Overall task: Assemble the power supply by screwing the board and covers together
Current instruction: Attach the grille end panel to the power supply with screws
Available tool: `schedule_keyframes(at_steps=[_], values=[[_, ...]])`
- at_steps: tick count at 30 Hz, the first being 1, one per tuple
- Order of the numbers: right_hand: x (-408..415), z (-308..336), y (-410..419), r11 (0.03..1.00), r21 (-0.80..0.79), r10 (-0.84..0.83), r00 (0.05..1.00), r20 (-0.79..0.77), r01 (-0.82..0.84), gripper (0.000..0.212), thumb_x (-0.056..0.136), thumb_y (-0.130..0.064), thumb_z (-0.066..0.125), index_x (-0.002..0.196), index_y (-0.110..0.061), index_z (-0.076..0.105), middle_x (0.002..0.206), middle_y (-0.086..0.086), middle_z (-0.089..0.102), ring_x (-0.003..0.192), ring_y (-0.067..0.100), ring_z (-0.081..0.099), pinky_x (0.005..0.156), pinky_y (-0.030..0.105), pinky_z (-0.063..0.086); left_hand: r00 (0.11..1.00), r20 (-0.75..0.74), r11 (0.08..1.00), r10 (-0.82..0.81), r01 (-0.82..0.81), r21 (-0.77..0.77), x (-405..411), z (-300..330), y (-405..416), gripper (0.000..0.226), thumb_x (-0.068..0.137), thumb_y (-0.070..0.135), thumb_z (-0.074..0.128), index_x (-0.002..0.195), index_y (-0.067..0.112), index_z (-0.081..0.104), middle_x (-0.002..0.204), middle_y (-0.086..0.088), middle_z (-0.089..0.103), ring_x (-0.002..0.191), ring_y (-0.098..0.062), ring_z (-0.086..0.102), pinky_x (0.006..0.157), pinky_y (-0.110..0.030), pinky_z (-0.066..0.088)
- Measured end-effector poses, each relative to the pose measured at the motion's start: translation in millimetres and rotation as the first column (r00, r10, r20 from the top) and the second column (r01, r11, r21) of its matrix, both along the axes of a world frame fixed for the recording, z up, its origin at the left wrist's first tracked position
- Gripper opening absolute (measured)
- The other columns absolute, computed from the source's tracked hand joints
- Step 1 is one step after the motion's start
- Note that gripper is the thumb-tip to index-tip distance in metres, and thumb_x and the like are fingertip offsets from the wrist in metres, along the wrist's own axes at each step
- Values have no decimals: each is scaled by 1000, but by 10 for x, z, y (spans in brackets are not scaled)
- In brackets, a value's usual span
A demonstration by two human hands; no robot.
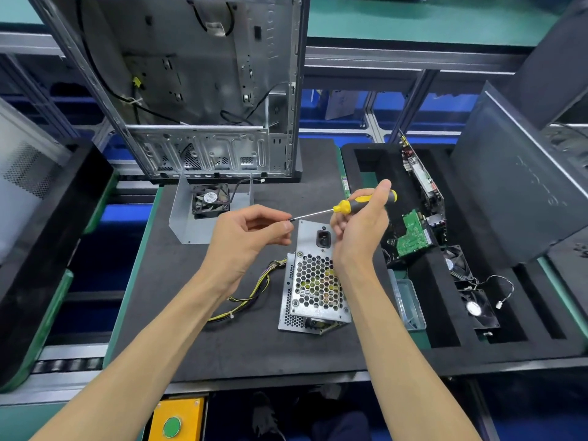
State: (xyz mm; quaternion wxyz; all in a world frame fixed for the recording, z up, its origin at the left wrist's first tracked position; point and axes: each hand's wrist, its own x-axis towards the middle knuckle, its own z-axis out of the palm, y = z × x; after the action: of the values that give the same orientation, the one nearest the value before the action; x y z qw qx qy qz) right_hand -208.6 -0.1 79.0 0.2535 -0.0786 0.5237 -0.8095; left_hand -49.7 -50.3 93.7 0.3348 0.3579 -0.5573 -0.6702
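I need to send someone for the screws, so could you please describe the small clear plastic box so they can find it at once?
Start at the black foam work mat and find the perforated silver metal power supply lying on it. Just to its right, at the mat's edge beside the black foam tray, lies the small clear plastic box. It is the only see-through thing among the metal and circuit boards.

Bare mat (178, 313) left of power supply (313, 281)

Open computer case (203, 90) upright behind the mat, foam tray (445, 329) with circuit boards (413, 237) alongside.
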Motion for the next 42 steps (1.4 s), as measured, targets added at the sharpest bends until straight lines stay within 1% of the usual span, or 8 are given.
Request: schedule_keyframes(at_steps=[5,8,12,14,18,30,36,42], values=[[-6,6,-3,999,-35,0,1000,13,1,58,103,-56,42,54,-31,59,50,-1,46,40,15,40,37,21,30,993,-108,995,39,-30,91,-23,17,4,11,82,-1,75,87,7,79,78,-12,73,74,-21,70,74,-27,59],[-19,4,-4,999,-39,1,1000,22,0,59,105,-54,42,54,-30,59,51,0,45,40,15,39,38,22,29,994,-102,996,37,-28,84,-33,32,-1,10,81,-1,76,86,8,79,77,-11,73,73,-21,70,74,-26,59],[-19,1,-9,999,-36,6,1000,29,-5,57,105,-54,43,55,-30,59,51,0,44,41,15,37,38,22,30,993,82,986,85,-72,-153,-61,47,-5,12,84,2,77,86,14,79,76,-3,77,68,-19,74,69,-19,56],[-18,-2,-12,999,-35,9,999,31,-8,57,104,-54,44,55,-30,59,51,0,42,41,14,36,38,22,31,986,122,968,109,-78,-239,-83,56,-11,11,86,4,76,88,15,78,76,0,77,67,-17,74,68,-17,56],[-20,-3,-18,999,-34,10,999,42,-8,56,102,-55,46,54,-30,60,50,0,40,41,14,35,38,22,32,995,54,982,78,-67,-175,-80,62,-32,9,88,2,73,93,6,78,75,-4,76,69,-19,72,72,-25,59],[-29,-9,-24,999,-49,12,998,59,-9,57,104,-54,45,55,-28,60,48,0,42,40,14,36,37,22,33,1000,19,989,22,-19,-145,-108,101,-38,11,90,-2,69,97,2,76,82,-13,78,76,-25,75,73,-26,60],[-46,-3,-18,998,-62,6,996,91,0,54,104,-52,47,62,-20,56,50,2,44,40,14,36,37,22,33,1000,-14,992,6,-8,-123,-144,99,-37,14,90,-4,68,97,4,77,84,-14,78,79,-27,76,73,-27,60],[-43,3,-13,997,-80,9,994,113,0,57,104,-53,46,56,-25,59,50,1,46,40,14,37,37,21,32,1000,-14,1000,-9,8,-29,-135,82,-77,16,95,11,66,108,8,74,90,-15,78,87,-28,76,73,-32,62]])
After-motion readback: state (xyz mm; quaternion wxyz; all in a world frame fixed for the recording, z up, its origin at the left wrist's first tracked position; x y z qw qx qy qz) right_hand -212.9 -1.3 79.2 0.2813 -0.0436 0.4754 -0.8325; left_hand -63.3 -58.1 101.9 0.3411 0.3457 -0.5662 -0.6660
